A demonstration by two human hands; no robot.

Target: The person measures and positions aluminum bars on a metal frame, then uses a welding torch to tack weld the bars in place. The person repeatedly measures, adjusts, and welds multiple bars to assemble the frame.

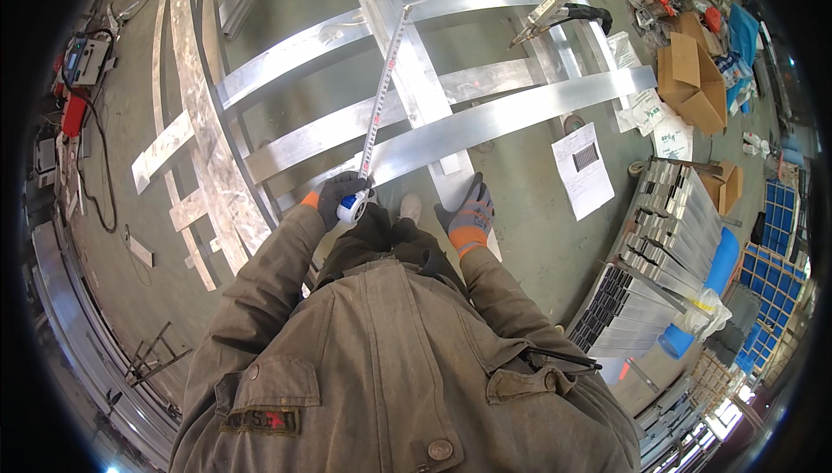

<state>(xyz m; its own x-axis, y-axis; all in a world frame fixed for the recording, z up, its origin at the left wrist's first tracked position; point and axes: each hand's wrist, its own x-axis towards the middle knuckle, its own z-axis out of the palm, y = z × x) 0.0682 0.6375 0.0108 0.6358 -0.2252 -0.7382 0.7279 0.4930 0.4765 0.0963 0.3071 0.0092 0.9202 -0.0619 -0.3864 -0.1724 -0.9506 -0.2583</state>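
In my gloved left hand (334,199) I hold a tape measure (351,207) with a white and blue case. Its blade (382,96) is pulled out away from me, over the flat aluminium bars, its far end on a lengthwise bar (381,5). A wide crosswise bar (511,119) runs under the blade just beyond my hands. My right hand (469,216), in a grey and orange glove, rests on the near end of a lengthwise bar (451,185), fingers stretched and thumb apart.
A handheld tool with a black cable (548,16) lies on the frame at far right. Right of it are a printed sheet (582,171), cardboard boxes (691,83) and stacked metal profiles (663,226). Scuffed bars (208,126) stand left, near a red and grey machine (80,83).
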